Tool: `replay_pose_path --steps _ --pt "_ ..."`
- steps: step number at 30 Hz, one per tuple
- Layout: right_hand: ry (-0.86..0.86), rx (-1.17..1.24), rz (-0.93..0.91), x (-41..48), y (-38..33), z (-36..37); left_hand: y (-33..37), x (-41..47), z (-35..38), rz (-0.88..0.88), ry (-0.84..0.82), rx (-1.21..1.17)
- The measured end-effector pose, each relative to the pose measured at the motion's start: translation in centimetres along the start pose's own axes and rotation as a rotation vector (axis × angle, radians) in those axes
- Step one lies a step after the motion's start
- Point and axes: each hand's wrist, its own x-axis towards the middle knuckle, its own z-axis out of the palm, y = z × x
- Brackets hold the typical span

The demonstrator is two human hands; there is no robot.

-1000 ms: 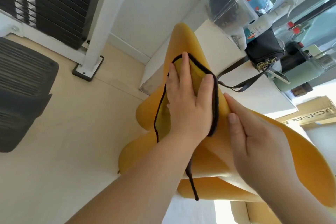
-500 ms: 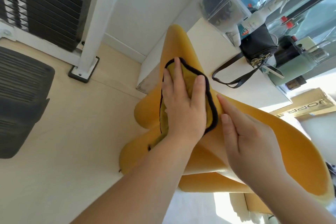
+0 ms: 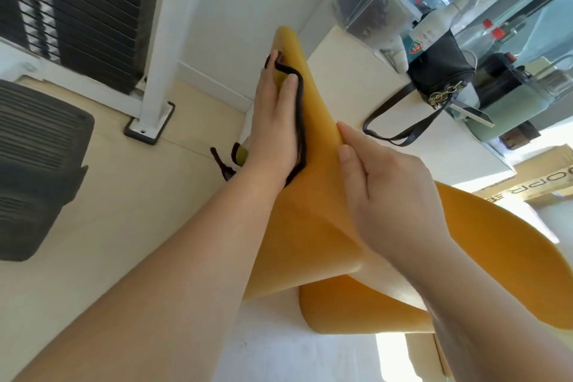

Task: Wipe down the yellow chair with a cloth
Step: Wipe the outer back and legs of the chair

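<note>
Cloth (image 3: 300, 121) lies under left hand (image 3: 273, 130) (against chair (image 3: 313, 195))

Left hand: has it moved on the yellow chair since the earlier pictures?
Yes. The left hand slid toward the yellow chair's upper tip and left edge.

Smooth plastic, fuzzy cloth, matt table.
The yellow chair (image 3: 310, 211) is smooth moulded plastic with a dull sheen; the cloth (image 3: 300, 115) is fuzzy yellow fabric with a black stitched hem. At two o'clock, the white table (image 3: 350, 87) looks matt, the bag (image 3: 440, 68) black with metal fittings, the box (image 3: 366, 0) clear glossy plastic.
</note>
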Motion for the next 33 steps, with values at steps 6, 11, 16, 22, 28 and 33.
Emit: replay_pose_path --steps 6,11,16,22,28,33 --pt "-0.016 0.539 0.242 0.0 1.1 -1.5 -3.3 -8.6 3.1 0.17 0.189 0.257" --pt "-0.148 0.679 0.219 -2.5 4.8 -4.1 -5.6 -13.4 6.1 0.295 0.298 0.399" --pt "-0.079 0.135 0.072 -8.4 11.5 -4.4 -10.4 -19.4 9.1 0.358 0.35 0.7" --pt "0.022 -0.09 0.066 -12.6 13.4 -2.8 -8.6 -18.6 11.2 0.347 0.481 0.57" --pt "0.067 -0.165 0.016 -11.8 13.4 -2.0 -1.6 -14.3 10.2 0.418 0.362 0.548" --pt "0.145 -0.155 -0.037 -11.5 13.5 -1.5 -4.2 -18.2 12.4 0.58 0.326 0.703"
